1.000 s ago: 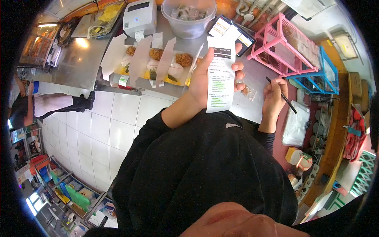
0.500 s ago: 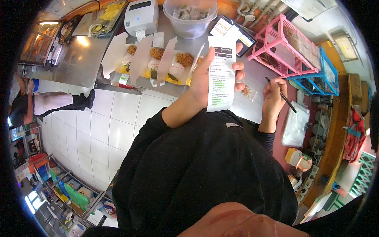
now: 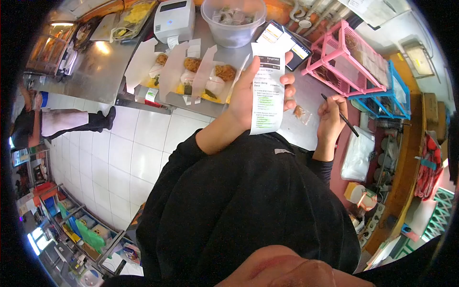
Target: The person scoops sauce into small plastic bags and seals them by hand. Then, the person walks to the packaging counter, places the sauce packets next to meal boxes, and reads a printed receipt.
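A long printed receipt (image 3: 266, 103) with green highlighted lines faces me, upright in front of my chest. My left hand (image 3: 241, 105) is closed on it, with the thumb at its left edge and fingertips showing along the right. To the right, my right hand (image 3: 330, 117) grips a slim black pen (image 3: 348, 123) that slants down and away from the paper. Between the two hands lies a small clear packet (image 3: 302, 115) with brown contents on the counter. Beyond my left hand stand open white cartons with fried chicken (image 3: 224, 72), yellow food and wrapped white portions inside.
A label printer (image 3: 174, 21), a clear plastic tub (image 3: 233, 33) and a tablet (image 3: 297, 51) line the counter's back. Pink (image 3: 342, 57) and blue (image 3: 382, 98) baskets stand at right, above a stack of clear bags (image 3: 357, 155). Another person's leg (image 3: 64, 123) shows at far left.
The view has shifted slightly, so the counter items sit a little to the right. Both hands keep nearly the same pose, still holding the receipt and the pen.
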Motion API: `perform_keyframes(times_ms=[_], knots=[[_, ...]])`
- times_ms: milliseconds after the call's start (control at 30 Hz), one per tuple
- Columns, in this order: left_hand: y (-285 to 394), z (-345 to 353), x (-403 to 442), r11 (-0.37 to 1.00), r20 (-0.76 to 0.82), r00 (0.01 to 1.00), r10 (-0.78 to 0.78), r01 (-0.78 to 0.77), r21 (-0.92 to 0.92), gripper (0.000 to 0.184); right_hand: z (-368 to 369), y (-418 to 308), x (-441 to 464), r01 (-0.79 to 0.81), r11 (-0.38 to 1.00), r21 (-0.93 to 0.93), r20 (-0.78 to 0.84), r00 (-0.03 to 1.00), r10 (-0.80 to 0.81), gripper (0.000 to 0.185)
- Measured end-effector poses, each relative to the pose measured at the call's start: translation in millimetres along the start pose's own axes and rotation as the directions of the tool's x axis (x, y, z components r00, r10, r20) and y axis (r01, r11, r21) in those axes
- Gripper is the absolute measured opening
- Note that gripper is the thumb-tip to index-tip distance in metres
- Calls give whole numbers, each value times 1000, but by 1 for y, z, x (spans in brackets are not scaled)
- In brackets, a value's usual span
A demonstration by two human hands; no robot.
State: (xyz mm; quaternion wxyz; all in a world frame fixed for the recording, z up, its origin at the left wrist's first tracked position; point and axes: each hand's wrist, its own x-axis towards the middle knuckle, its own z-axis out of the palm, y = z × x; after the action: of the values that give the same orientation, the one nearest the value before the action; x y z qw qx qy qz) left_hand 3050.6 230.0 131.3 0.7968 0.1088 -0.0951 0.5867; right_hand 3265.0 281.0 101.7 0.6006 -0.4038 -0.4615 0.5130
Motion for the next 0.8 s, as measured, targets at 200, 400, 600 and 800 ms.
perform_keyframes(times_ms=[200, 400, 600, 800], knots=[[2, 1, 3, 1000, -20, 1000, 7, -7, 14, 61, 1, 1, 3, -5, 1000, -5, -15, 1000, 5, 2], [5, -1, 8, 1000, -20, 1000, -4, 4, 15, 62, -5, 7, 8, 10, 1000, -17, 10, 1000, -9, 2], [12, -7, 18, 999, 62, 998, -20, 17, 41, 55, -7, 12, 20, 5, 1000, -3, -21, 1000, -5, 4], [20, -16, 31, 999, 73, 997, -22, 20, 37, 53, -5, 17, 35, 6, 1000, 10, -11, 1000, -6, 4]])
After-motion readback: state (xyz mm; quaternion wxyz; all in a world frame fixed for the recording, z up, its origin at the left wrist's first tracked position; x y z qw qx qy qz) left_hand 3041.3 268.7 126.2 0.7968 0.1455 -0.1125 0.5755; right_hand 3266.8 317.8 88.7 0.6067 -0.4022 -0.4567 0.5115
